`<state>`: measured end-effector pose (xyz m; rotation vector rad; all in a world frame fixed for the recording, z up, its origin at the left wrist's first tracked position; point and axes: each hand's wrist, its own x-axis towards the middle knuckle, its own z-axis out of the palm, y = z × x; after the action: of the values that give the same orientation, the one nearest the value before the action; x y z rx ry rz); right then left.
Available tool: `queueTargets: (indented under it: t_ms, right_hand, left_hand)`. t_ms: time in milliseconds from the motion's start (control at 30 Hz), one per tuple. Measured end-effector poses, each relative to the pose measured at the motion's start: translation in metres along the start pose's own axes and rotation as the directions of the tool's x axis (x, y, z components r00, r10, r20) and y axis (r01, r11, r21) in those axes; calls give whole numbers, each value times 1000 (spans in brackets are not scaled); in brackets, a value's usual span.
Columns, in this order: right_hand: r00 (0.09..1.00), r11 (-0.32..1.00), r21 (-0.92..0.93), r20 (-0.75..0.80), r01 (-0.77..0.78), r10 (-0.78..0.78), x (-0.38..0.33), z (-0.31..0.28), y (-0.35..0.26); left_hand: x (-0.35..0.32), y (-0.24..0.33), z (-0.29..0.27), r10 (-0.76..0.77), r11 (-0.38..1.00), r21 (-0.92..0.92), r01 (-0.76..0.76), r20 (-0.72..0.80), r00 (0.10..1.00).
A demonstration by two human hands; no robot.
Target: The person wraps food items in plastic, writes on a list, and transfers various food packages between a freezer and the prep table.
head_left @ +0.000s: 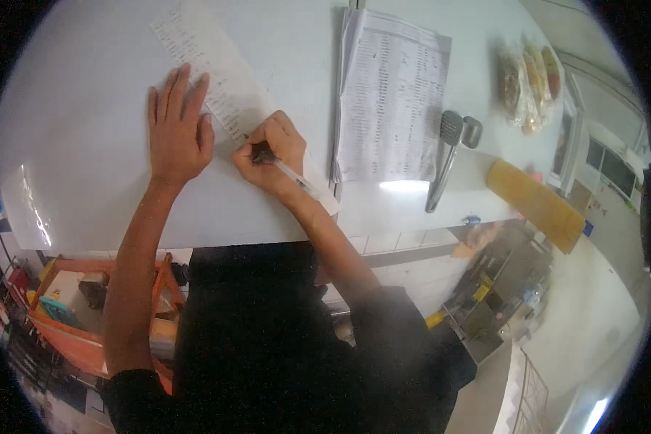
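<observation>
Both hands are at work over the pale table [72, 159]. The left hand [177, 137] lies palm down, fingers spread wide and gripping nothing, the fingertips of the right side of that hand over the left edge of a long paper strip [242, 72]. The right hand [275, 152] is curled tight around a clear pen [296, 179], its tip down by the strip's left edge. The strip slants from far left to near right, with rows of marks along its left side. To its right sit printed sheets [394, 101], then a long-handled metal utensil [442, 173]; farther right are 2 or more filled plastic bags [529, 87].
</observation>
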<state>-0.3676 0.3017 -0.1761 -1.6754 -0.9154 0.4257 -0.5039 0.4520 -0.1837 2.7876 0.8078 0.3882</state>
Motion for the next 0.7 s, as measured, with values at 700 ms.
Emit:
queueTargets:
  t_ms: [700]
  right_hand:
    - [992, 996, -40, 98, 80, -76, -6, -4, 1]
  left_hand:
    - [0, 5, -2, -23, 1000, 10, 23, 12, 1000]
